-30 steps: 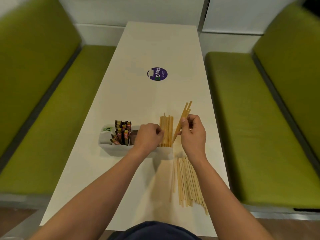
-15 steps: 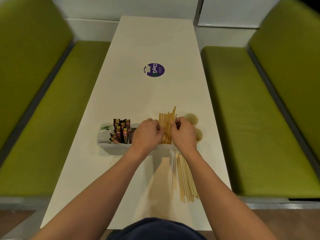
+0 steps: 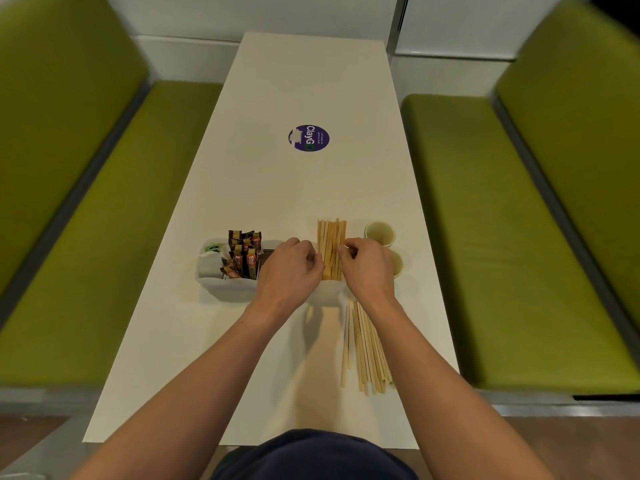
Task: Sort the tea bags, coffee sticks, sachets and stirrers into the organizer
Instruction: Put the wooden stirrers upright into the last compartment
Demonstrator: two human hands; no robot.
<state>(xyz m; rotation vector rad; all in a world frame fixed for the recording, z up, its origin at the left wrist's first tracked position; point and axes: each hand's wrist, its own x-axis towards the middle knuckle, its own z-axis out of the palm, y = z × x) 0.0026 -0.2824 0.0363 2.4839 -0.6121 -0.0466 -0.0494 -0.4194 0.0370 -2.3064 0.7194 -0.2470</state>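
A white organizer [image 3: 221,287] stands on the white table [image 3: 311,81]. Its left part holds a tea bag with a green label [image 3: 212,250], and brown coffee sticks [image 3: 244,251] stand beside it. A bundle of wooden stirrers [image 3: 331,244] stands upright in its right compartment. My left hand [image 3: 289,268] touches that bundle from the left and my right hand [image 3: 367,266] from the right, fingers curled against the sticks. Several loose stirrers [image 3: 363,348] lie flat on the table below my right wrist.
Two small paper cups [image 3: 379,233] sit just right of the organizer, the nearer one partly behind my right hand. A purple round sticker [image 3: 308,138] is farther up the table. Green benches [image 3: 485,237] flank both long edges.
My right hand has lowered the stirrers it held tilted above the organizer into the upright bundle. Both hands now press against the bundle's sides. The paper cups have come into view.
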